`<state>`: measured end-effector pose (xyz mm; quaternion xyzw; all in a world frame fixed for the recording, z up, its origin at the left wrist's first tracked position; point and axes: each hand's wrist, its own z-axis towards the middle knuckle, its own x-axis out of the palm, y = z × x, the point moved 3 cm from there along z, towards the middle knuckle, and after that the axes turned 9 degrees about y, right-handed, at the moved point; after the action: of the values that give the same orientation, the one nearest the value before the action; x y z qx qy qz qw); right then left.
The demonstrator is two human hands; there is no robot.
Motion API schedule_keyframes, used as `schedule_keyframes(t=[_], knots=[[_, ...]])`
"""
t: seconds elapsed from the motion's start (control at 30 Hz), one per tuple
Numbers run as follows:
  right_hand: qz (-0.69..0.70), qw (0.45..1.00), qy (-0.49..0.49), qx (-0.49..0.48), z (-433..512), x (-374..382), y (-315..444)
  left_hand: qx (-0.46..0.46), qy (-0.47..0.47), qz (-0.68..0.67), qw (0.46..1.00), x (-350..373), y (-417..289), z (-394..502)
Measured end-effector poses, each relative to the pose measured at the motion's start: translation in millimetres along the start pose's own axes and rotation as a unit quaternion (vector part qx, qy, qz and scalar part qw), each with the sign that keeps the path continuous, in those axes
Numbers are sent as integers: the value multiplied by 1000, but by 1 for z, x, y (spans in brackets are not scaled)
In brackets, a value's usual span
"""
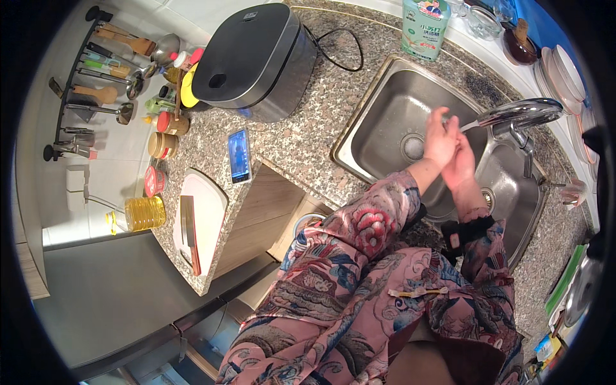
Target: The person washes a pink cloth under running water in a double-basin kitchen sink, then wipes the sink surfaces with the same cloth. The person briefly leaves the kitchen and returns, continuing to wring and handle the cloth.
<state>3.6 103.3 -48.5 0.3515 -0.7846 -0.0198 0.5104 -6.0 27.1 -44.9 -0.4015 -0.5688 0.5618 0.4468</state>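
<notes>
Over the double-bowl steel sink (385,110), my left hand (440,142) presses against my right hand (461,163), palm side to palm side. A thin stream of water runs from the chrome faucet (522,111) onto the fingers. No object shows in my left hand, whose fingers are partly spread. The fingers of my right hand are mostly hidden behind the left. Below them lie the round drain strainer (413,147) of the larger bowl and the drain (487,197) of the smaller one. Patterned sleeves are pushed up both forearms.
Behind the sink stands a green dish-soap pouch (426,29). Stacked plates (558,79) are at the right. Left on the granite counter are a rice cooker (255,62), a smartphone (239,156), a cleaver (189,231) on a cutting board (211,202), and an oil bottle (144,213).
</notes>
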Motion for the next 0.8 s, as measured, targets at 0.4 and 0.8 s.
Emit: schedule_keyframes(t=[0.4,0.8], knots=[[-10,999,32,27,-5,13,16,236,188,342,890,-15,-59,-21],[9,993,73,97,14,-24,-6,276,211,398,849,-9,-41,-6]])
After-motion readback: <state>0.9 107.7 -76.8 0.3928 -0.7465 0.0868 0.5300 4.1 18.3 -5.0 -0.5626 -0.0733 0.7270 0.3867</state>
